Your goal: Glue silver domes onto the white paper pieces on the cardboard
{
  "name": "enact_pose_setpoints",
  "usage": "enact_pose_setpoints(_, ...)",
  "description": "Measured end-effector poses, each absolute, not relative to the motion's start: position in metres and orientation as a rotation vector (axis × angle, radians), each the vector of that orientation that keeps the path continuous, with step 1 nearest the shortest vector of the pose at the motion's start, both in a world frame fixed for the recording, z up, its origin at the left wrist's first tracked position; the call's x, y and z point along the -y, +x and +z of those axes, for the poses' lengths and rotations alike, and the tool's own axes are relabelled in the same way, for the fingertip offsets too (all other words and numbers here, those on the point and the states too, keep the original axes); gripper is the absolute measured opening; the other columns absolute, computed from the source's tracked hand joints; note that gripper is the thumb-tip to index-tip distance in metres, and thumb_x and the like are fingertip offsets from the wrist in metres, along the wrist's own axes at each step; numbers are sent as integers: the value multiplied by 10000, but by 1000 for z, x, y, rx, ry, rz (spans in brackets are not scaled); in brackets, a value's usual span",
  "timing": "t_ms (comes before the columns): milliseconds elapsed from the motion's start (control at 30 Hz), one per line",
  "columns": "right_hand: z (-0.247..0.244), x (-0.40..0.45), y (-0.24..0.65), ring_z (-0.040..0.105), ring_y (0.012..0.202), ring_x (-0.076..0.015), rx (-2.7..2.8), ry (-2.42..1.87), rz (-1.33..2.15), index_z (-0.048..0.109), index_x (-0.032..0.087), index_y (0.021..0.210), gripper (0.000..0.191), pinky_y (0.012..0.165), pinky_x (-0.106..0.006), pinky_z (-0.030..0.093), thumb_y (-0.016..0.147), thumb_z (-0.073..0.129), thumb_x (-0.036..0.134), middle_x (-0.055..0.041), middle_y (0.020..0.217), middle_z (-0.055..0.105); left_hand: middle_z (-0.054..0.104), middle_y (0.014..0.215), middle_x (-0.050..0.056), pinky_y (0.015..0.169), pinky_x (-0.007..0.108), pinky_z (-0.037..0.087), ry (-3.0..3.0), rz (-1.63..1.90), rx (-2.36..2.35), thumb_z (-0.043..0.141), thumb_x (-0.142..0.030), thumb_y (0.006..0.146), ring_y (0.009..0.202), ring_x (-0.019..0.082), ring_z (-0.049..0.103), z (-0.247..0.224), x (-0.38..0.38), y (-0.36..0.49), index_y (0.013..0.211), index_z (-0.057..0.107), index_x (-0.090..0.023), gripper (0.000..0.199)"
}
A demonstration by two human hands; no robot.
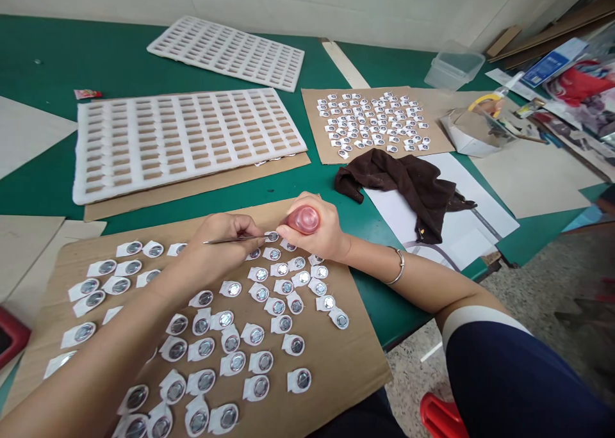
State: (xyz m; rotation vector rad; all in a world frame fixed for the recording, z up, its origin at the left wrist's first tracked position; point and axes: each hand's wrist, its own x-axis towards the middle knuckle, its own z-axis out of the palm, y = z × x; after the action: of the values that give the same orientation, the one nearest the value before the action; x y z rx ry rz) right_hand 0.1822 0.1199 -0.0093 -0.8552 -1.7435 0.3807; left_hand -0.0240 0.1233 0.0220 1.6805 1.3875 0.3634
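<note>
Pinching with closed fingers, the left hand (218, 234) is holding a thin metal tool (235, 239), while the right hand (328, 225) is grasping a reddish bottle (303, 219) with fingers wrapped round it. Toward the far edge of the cardboard (343, 369), one small disc (271, 236) is showing between both hands, about equally near to each, and the tool's long axis is running roughly along that edge, pointing rightward to this disc.

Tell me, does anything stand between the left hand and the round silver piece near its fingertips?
Only the thin tool in the left hand lies between, its tip by the silver piece; nothing visible obstructs.
</note>
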Motion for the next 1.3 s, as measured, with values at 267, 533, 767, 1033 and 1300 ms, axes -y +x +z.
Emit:
enact_pose_setpoints(267,-9,-119,181,607,667,-154,1755,-895,405,540,224,789,265,651,-333,498,723,731,395,8,709,637,620,629,-5,447,205,323,1655,360,-1416,673,-377,695,509,90,465,25,-122,-21,662,651,-185,196)
enact_pose_setpoints(533,-2,-120,185,589,653,-148,1611,-1073,563,539,216,716,225,670,-322,499,727,702,372,2,722,618,610,602,-14,485,222,334,1645,324,-1430,672,-390,718,520,96,465,30,-122,-20,679,655,-179,215)
enact_pose_setpoints(767,-5,-120,184,605,681,-161,1648,-1101,570,531,221,707,254,690,-335,500,716,711,399,-2,731,631,627,644,-24,512,221,334,1665,317,-1425,673,-349,741,546,86,463,32,-121,-20,692,663,-177,179)
enact_pose_setpoints(1033,-6,-120,183,606,684,-166,1646,-1092,563,546,216,714,273,691,-339,497,703,736,412,-6,732,631,630,641,-20,512,217,349,1639,313,-1422,669,-356,743,554,95,479,29,-121,-22,710,664,-178,181)
enact_pose_setpoints(1300,-7,-120,183,619,704,-169,1662,-1072,560,552,219,741,288,696,-337,507,698,755,419,-6,751,634,623,612,-7,469,217,331,1654,325,-1437,675,-333,710,523,104,483,26,-122,-23,688,667,-194,142)
